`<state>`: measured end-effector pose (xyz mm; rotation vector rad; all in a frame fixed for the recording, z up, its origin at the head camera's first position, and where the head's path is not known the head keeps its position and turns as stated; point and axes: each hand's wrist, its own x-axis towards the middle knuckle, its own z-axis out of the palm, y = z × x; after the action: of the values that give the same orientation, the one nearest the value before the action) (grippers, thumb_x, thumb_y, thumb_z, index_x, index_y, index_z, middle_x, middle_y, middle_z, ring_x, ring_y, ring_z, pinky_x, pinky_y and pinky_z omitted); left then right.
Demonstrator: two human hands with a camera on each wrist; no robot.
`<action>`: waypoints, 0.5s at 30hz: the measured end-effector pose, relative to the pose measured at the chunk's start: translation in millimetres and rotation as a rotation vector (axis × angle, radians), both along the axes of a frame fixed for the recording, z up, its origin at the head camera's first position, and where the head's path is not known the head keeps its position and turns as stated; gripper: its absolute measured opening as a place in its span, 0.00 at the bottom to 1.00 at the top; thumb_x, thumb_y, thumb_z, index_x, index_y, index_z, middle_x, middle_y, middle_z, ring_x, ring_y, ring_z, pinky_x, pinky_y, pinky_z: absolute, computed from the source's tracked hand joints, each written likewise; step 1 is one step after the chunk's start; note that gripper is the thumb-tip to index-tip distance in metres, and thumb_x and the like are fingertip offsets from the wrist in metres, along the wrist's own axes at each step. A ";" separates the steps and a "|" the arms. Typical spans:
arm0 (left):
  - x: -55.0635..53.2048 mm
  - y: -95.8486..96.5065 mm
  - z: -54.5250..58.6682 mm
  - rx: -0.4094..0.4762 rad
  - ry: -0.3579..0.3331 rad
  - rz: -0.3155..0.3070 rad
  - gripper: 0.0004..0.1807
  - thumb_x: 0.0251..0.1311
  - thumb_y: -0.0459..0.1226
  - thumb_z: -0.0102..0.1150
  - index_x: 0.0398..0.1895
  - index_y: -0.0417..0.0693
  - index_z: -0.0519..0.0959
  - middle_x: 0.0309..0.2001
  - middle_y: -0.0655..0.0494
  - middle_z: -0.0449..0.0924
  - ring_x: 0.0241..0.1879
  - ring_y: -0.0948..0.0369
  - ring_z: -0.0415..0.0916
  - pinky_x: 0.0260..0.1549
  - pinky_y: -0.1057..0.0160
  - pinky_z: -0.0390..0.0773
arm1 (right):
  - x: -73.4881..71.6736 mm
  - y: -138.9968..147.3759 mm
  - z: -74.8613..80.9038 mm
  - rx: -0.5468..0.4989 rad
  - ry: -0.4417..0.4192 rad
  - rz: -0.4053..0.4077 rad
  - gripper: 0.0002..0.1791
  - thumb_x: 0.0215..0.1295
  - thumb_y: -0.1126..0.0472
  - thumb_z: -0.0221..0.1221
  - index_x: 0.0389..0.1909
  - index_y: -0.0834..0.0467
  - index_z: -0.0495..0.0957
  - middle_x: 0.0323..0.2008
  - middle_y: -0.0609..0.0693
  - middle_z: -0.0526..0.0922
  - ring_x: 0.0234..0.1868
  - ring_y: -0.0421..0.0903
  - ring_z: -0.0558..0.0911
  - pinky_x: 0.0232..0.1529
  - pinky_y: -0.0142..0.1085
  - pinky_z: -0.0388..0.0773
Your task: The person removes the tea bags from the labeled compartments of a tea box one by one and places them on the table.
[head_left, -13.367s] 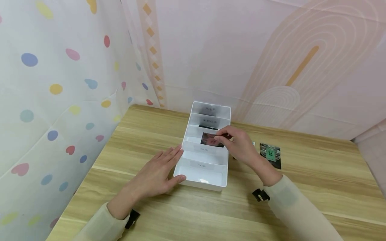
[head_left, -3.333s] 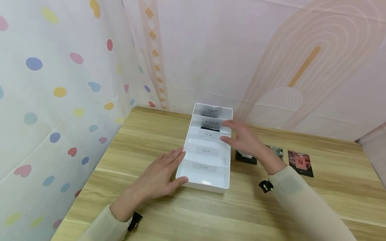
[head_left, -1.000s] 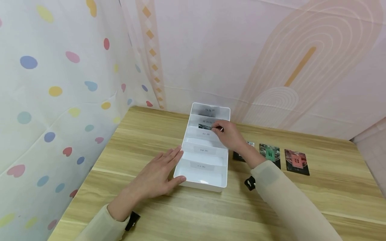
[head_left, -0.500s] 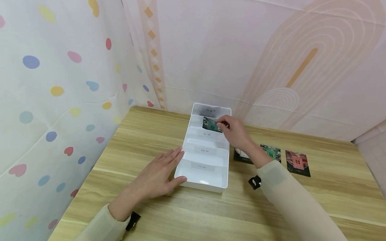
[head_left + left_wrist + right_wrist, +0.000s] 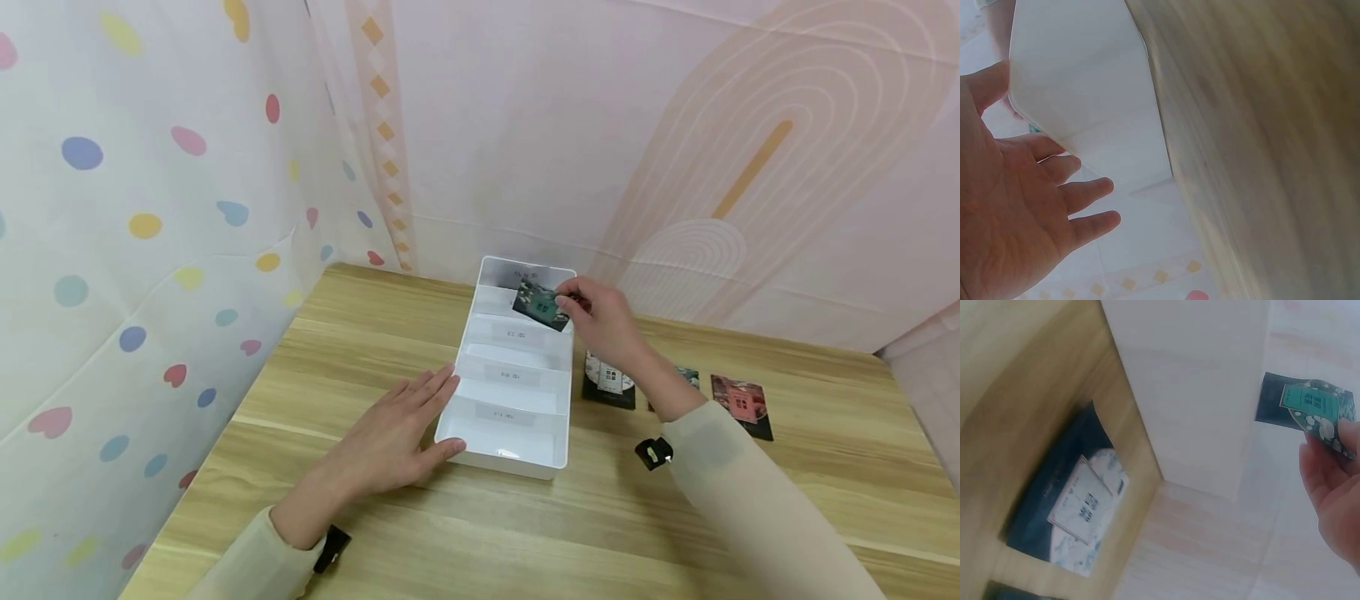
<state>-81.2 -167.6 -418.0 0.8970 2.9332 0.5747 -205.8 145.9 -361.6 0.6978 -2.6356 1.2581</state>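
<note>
My right hand (image 5: 603,321) pinches a dark tea packet (image 5: 540,305) with a teal label by its edge. The packet is above the second compartment from the back of a white divided box (image 5: 501,461). In the right wrist view the same tea packet (image 5: 1307,403) stands out past the box's rim, thumb and fingers at its flowered end. My left hand (image 5: 390,437) rests along the box's left side near its front corner, fingers straight. In the left wrist view this hand (image 5: 1029,200) has its fingers spread beside the white wall.
Right of the box lie a white-labelled packet (image 5: 609,383), a green-labelled packet (image 5: 688,377) partly behind the right forearm, and a red-labelled packet (image 5: 741,402). The compartments carry printed labels. A patterned cloth (image 5: 525,125) hangs behind the wooden table (image 5: 480,542).
The red-labelled packet went from the middle compartment to the table earlier. Since then, my right hand has lifted the teal-labelled packet from the second compartment. The left hand stays put.
</note>
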 end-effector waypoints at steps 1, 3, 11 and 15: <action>-0.1 -0.1 0.0 0.001 0.000 -0.001 0.46 0.74 0.61 0.54 0.82 0.40 0.58 0.83 0.47 0.52 0.79 0.43 0.55 0.76 0.38 0.57 | 0.8 0.9 1.5 0.002 0.003 -0.006 0.08 0.78 0.69 0.57 0.50 0.68 0.81 0.36 0.58 0.83 0.33 0.50 0.75 0.35 0.39 0.74; -0.1 -0.3 0.0 -0.001 0.002 -0.002 0.46 0.73 0.61 0.54 0.82 0.40 0.58 0.83 0.47 0.52 0.79 0.43 0.55 0.76 0.38 0.57 | 1.7 2.7 3.5 0.001 0.011 -0.007 0.08 0.78 0.69 0.57 0.50 0.68 0.81 0.37 0.59 0.84 0.35 0.51 0.77 0.38 0.40 0.76; 0.3 -0.6 -0.7 0.001 0.006 -0.002 0.46 0.74 0.61 0.54 0.82 0.39 0.58 0.83 0.46 0.52 0.79 0.42 0.55 0.75 0.38 0.58 | 7.1 9.2 8.1 -0.021 0.020 -0.013 0.08 0.77 0.70 0.57 0.51 0.69 0.81 0.41 0.60 0.85 0.40 0.51 0.81 0.44 0.39 0.80; -0.1 -0.4 -0.7 0.002 0.006 -0.003 0.46 0.74 0.61 0.53 0.82 0.40 0.58 0.83 0.46 0.52 0.79 0.43 0.55 0.76 0.38 0.58 | 10.7 14.6 9.0 -0.025 0.055 -0.015 0.07 0.76 0.71 0.58 0.49 0.70 0.81 0.41 0.60 0.85 0.39 0.51 0.81 0.44 0.36 0.81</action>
<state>-81.3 -168.0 -418.8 0.9043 2.9371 0.5763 -195.1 160.5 -352.6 0.6978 -2.5723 1.2470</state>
